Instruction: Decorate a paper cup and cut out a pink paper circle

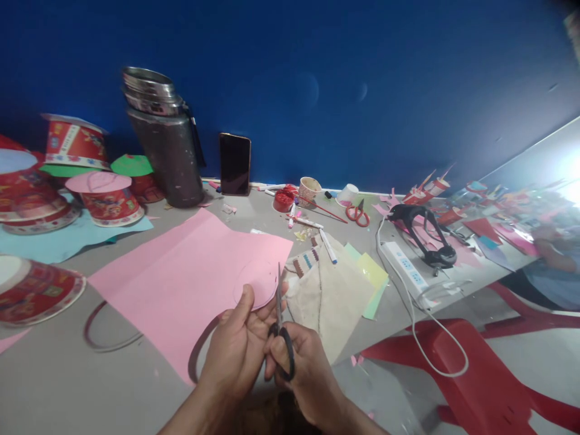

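Right hand (310, 365) gripping scissors (279, 305), cup lettering (69, 139) blurred

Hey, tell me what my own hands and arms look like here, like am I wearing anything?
Your left hand and right hand are ungloved. Both forearms are bare where visible; no sleeve, watch or bracelet shows. Rings can't be fully ruled out.

L grip (239, 332) holds pink ppr disc (257, 283), R grip (302, 357) has blk-hndl scissors (280, 311) by disc's edge.
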`<state>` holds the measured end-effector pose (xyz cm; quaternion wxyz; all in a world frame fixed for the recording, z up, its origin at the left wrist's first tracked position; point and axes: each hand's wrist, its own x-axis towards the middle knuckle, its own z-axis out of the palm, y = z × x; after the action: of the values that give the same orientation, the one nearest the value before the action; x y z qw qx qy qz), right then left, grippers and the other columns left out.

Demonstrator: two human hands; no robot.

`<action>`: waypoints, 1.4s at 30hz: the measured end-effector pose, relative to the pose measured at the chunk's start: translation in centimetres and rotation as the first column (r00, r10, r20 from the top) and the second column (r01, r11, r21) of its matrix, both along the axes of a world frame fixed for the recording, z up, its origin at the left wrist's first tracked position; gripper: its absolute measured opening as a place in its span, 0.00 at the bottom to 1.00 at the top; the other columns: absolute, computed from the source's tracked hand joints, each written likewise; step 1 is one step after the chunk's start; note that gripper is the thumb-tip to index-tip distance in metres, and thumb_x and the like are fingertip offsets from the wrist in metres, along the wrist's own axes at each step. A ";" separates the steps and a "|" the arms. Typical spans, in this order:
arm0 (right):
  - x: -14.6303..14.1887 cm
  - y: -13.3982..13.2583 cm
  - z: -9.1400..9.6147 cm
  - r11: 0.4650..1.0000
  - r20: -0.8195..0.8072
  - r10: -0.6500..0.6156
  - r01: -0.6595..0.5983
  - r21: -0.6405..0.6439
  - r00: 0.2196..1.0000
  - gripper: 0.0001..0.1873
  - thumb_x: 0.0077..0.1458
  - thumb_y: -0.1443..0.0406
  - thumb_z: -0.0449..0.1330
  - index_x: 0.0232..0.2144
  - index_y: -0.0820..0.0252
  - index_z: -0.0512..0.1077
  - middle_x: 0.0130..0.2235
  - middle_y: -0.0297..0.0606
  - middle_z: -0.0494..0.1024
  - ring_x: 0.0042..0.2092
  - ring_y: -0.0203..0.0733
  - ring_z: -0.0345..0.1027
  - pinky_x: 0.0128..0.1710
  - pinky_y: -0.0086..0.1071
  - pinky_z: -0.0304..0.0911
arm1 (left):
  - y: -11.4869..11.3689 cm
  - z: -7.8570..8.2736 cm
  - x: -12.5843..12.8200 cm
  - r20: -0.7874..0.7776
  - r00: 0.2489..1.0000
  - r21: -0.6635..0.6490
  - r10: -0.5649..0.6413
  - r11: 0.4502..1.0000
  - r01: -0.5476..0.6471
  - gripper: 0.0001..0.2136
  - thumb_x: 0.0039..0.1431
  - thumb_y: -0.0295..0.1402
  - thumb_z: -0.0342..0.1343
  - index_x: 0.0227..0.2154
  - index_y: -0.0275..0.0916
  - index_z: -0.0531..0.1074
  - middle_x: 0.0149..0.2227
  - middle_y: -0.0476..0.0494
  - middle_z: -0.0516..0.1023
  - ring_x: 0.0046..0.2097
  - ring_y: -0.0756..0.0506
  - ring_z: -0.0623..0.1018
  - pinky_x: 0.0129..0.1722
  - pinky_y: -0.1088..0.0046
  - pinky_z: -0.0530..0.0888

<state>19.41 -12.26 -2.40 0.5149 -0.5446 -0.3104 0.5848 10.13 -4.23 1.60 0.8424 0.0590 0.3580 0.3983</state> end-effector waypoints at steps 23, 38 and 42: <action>0.6 -0.6 1.3 0.988 0.014 0.014 -0.011 -0.156 1.000 0.33 0.44 0.37 0.69 0.24 0.60 0.69 0.18 0.29 0.68 0.19 0.28 0.49 0.20 0.27 0.45 | -0.3 -0.4 -0.1 -0.035 0.997 -0.008 0.069 0.998 -0.069 0.13 0.72 0.26 0.52 0.49 0.21 0.76 0.42 0.21 0.85 0.40 0.37 0.88 0.39 0.61 0.87; 1.0 -0.9 1.4 0.971 -0.018 0.038 -0.041 -0.234 0.999 0.34 0.41 0.36 0.70 0.24 0.59 0.68 0.17 0.28 0.68 0.18 0.27 0.50 0.19 0.26 0.42 | -0.4 -0.6 -0.6 -0.020 0.992 -0.001 0.122 0.993 -0.122 0.12 0.70 0.23 0.53 0.49 0.22 0.77 0.52 0.18 0.83 0.48 0.34 0.87 0.46 0.59 0.86; 1.3 -1.1 0.9 0.969 -0.044 0.058 -0.067 -0.237 0.997 0.32 0.43 0.38 0.71 0.25 0.60 0.70 0.17 0.28 0.68 0.18 0.27 0.49 0.19 0.26 0.43 | -0.3 -0.4 -0.7 -0.044 0.993 -0.029 0.113 0.993 -0.114 0.14 0.71 0.24 0.51 0.52 0.21 0.76 0.53 0.17 0.82 0.50 0.33 0.86 0.45 0.60 0.86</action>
<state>20.72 -13.40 -1.47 0.4325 -0.5817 -0.2455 0.6436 9.47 -4.48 1.19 0.8115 0.0338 0.3845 0.4386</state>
